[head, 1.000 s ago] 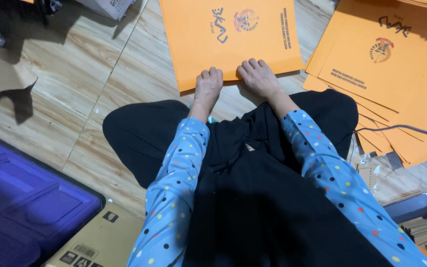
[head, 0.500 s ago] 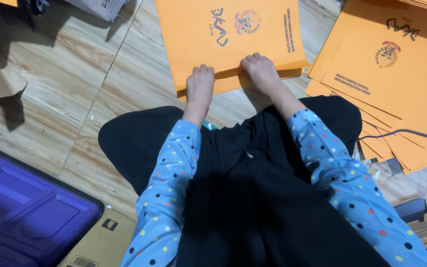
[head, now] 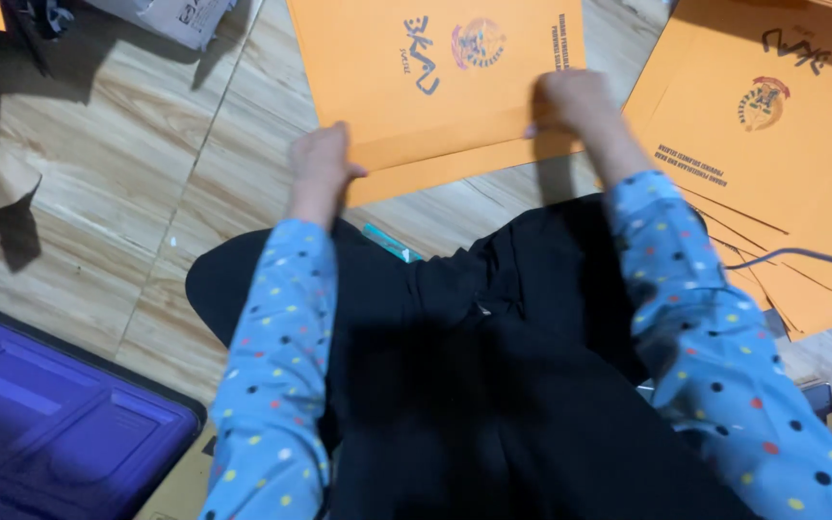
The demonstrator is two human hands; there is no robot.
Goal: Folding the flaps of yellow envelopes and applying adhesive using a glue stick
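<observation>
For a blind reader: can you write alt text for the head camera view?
Both hands, left hand and right hand, grip the near edge of an orange envelope on a wood-look floor. More orange envelopes lie to the right.

The top of the orange folder I grip runs past the picture's upper edge. My left hand covers its near left corner, and my right hand hides part of its right edge; the fingertips of both are tucked out of sight. The stack of orange folders on the floor is cut off at the right. The purple tray is cropped at the lower left corner. Everything is slightly blurred.
</observation>
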